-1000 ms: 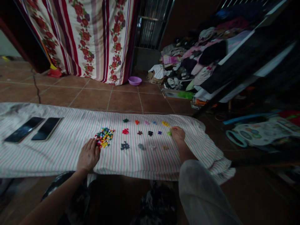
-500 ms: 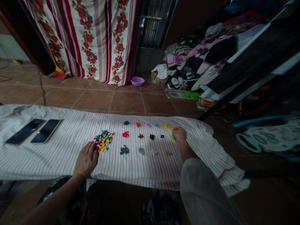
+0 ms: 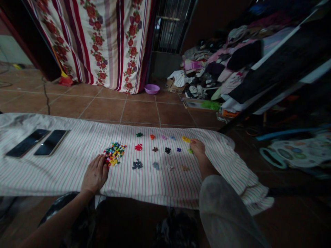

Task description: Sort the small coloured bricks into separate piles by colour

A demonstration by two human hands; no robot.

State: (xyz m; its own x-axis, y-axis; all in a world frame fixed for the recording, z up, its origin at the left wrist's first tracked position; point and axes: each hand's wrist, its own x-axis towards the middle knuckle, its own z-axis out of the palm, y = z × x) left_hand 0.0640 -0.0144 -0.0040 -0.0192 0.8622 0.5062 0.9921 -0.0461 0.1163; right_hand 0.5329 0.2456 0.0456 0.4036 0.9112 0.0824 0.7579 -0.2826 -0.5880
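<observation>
My left hand [image 3: 95, 174] lies palm down on the striped cloth, fingers stretched out, their tips touching the left edge of a heap of small multicoloured pieces [image 3: 115, 154]. Far to the right, my right hand [image 3: 198, 148] has its fingers drawn together at the small yellow pieces [image 3: 186, 139]; whatever is between the fingertips is hidden. Lime green pieces [image 3: 190, 151] sit just beside that hand. Between the hands lie small single-colour groups, among them red pieces [image 3: 138, 147], black pieces [image 3: 168, 150], dark grey pieces [image 3: 137, 164] and tan pieces [image 3: 185, 168].
The striped cloth [image 3: 69, 175] covers a long low surface. Two phones [image 3: 51, 143] rest at its left. Beyond it are a tiled floor, a purple basin [image 3: 152, 89], a floral curtain [image 3: 111, 44] and a heap of clothes [image 3: 219, 65]. A dark slanted bar stands at right.
The view has shifted very slightly. Both hands stay in nearly the same places, the right one a touch further left; the groups of pieces look the same.
</observation>
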